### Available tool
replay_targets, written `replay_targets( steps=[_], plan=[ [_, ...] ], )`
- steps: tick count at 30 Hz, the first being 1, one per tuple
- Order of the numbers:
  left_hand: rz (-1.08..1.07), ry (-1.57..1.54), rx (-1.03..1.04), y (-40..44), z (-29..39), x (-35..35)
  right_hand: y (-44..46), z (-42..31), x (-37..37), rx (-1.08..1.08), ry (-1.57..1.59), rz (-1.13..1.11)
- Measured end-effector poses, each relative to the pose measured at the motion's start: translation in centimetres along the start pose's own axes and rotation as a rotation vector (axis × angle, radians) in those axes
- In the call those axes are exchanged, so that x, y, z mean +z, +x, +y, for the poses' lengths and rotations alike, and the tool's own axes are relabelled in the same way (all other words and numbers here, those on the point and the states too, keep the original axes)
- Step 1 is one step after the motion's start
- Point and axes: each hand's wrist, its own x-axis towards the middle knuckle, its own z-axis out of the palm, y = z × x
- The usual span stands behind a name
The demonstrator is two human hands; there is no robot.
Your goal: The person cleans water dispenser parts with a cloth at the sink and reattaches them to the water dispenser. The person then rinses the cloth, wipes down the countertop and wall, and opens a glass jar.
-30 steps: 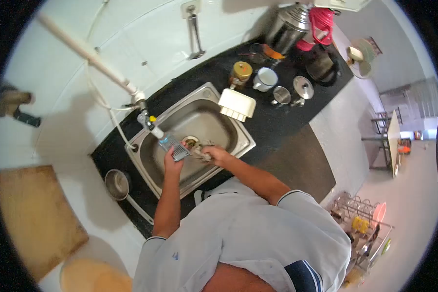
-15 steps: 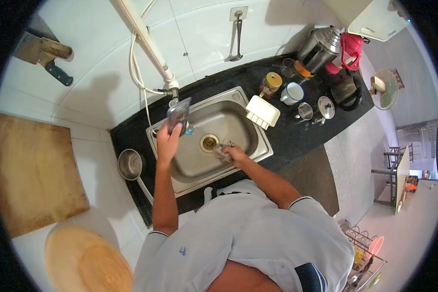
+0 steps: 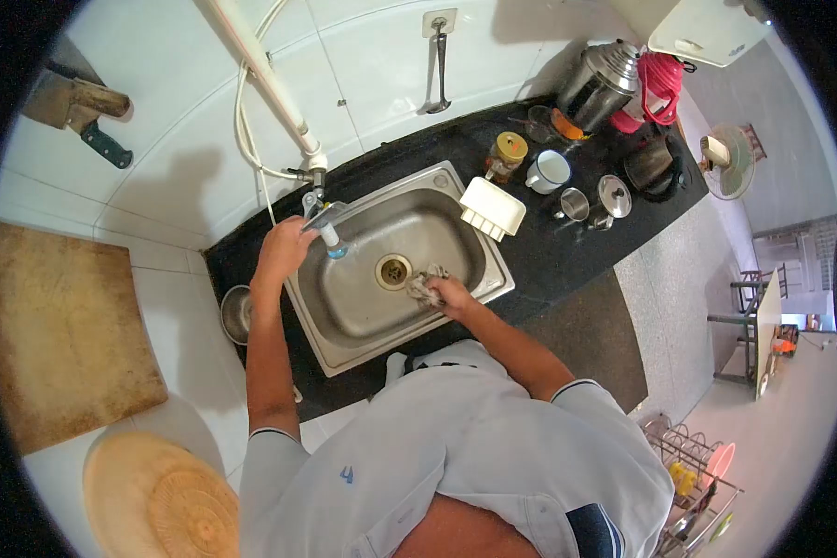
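My left hand [image 3: 286, 244] is closed on a flat, clear plastic piece [image 3: 324, 217] that looks like a lid or shallow box. It is tilted beside the tap, whose blue-tipped spout [image 3: 335, 247] points down over the steel sink [image 3: 363, 302]. Whether water is running I cannot tell. Above the near side of the basin, right of the drain [image 3: 393, 272], my right hand [image 3: 452, 296] grips a crumpled greyish rag [image 3: 427, 285]. The two hands are well apart.
A cream plastic rack [image 3: 493, 208] stands at the sink's right rim. Beyond it on the black counter are a jar [image 3: 506, 156], a white mug [image 3: 549, 172], steel cups [image 3: 573, 205], a kettle [image 3: 654, 169]. A steel ladle-like pan [image 3: 236, 314] lies left.
My left hand has moved left and slightly up, turning the clear plastic piece from face-on to nearly edge-on by the tap. My right hand stays over the basin with the rag.
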Motion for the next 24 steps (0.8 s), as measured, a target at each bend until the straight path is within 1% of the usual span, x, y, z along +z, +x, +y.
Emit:
replay_targets(
  steps=[1, 3, 4, 6, 7, 8, 9, 10, 11, 12, 14, 15, 16, 17, 18, 19, 20, 21, 23, 24],
  plan=[
    [-0.002, 0.001, 0.002, -0.2, -0.4, 0.3, 0.1, 0.0, -0.1, 0.005, 0.023, 0.011],
    [0.044, -0.169, 0.022, -1.0, -0.7, 0.9, -0.3, -0.1, 0.2, 0.011, 0.050, 0.024],
    [0.042, -0.170, 0.026, -1.4, -0.8, 1.4, -0.7, -0.5, 0.4, 0.025, 0.076, 0.031],
    [0.221, -0.242, -0.028, -2.7, -1.1, 3.2, -1.0, -0.8, 0.3, 0.036, 0.104, 0.042],
    [0.217, -0.245, -0.024, -3.6, -1.0, 4.2, -0.6, -0.4, -0.3, 0.034, 0.133, -0.026],
    [0.331, -0.430, -0.162, -4.6, -0.7, 5.5, -0.2, -0.2, -0.9, 0.030, 0.162, -0.094],
    [0.443, -0.615, -0.304, -5.5, -0.1, 6.6, -0.1, -0.1, -1.0, 0.028, 0.163, -0.091],
    [0.440, -0.618, -0.304, -6.5, 1.0, 7.7, -0.1, -0.1, -1.1, 0.068, 0.263, -0.095],
    [0.460, -0.718, -0.370, -7.3, 2.3, 8.8, 0.0, -0.3, -1.2, 0.108, 0.360, -0.101],
    [0.482, -0.818, -0.437, -8.0, 3.1, 9.8, -0.4, -0.8, -0.6, 0.109, 0.355, -0.100],
    [0.425, -0.888, -0.596, -9.0, 1.5, 14.3, -1.9, -2.5, 1.5, 0.035, 0.446, -0.212],
    [0.387, -0.996, -0.671, -9.5, 1.6, 15.4, -1.0, -2.3, 1.3, 0.038, 0.443, -0.213],
    [0.347, -1.104, -0.743, -9.8, 2.3, 15.8, 0.4, -2.0, 0.8, 0.010, 0.380, -0.126],
    [0.351, -1.102, -0.744, -10.0, 3.2, 16.4, 1.6, -1.7, 0.2, -0.018, 0.317, -0.042],
    [0.367, -1.370, -0.701, -10.2, 4.3, 16.6, 1.5, -2.3, 0.5, -0.016, 0.316, -0.047],
    [0.380, -1.636, -0.646, -10.3, 4.9, 16.6, 1.2, -2.9, 0.7, -0.009, 0.181, 0.076],
    [0.310, -1.737, -0.652, -10.2, 4.6, 17.0, 0.9, -3.4, 0.9, -0.002, 0.045, 0.198],
    [0.316, -1.734, -0.649, -10.0, 5.0, 16.7, 1.2, -3.3, 0.5, -0.003, 0.044, 0.192],
    [0.189, -1.934, -0.554, -9.7, 6.0, 16.1, 1.9, -2.9, -0.1, -0.191, -0.323, 0.308],
    [0.193, -1.932, -0.552, -9.5, 5.7, 16.5, 1.9, -2.8, 0.0, -0.192, -0.324, 0.304]
  ],
)
